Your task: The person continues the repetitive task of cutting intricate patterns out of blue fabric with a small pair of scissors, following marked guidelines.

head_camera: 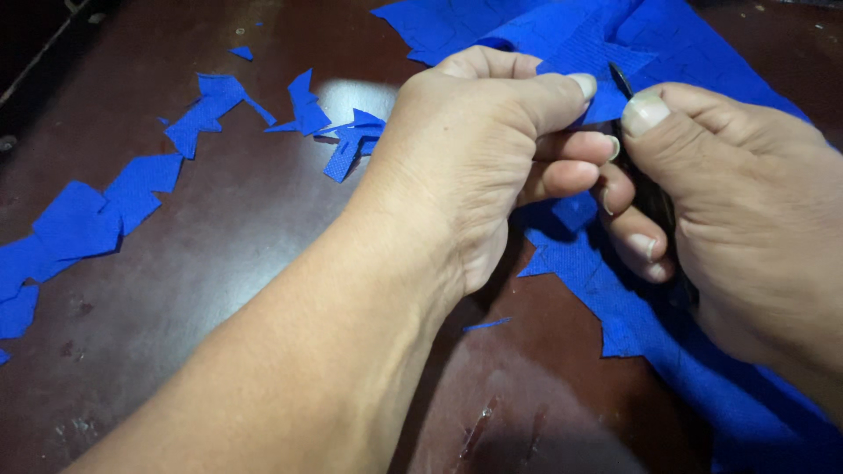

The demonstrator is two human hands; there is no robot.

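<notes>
- The left hand (479,149) is closed in a pinch, thumb and fingers gripping a flap of the blue cloth (667,53) and lifting it off the table (263,237)
- The right hand (746,219) is curled shut around a dark tool (645,189), probably scissors; only a thin dark tip shows beside the thumb, right at the cloth edge
- The cloth lies along the right side of the table, under and behind both hands, with a jagged cut border near the wrists
- To cut well here, the pinch should hold the flap taut and close to the tip, so the weave does not fold or slip between the blades
- Left fingertips sit very near the tip, so they are best kept to the side of the cutting line
- Short, steady snips would suit the tight shape better than one long one
- Blue scraps (132,189) lie scattered at left, well apart from the hands, and one small sliver (486,325) lies below the left wrist
</notes>
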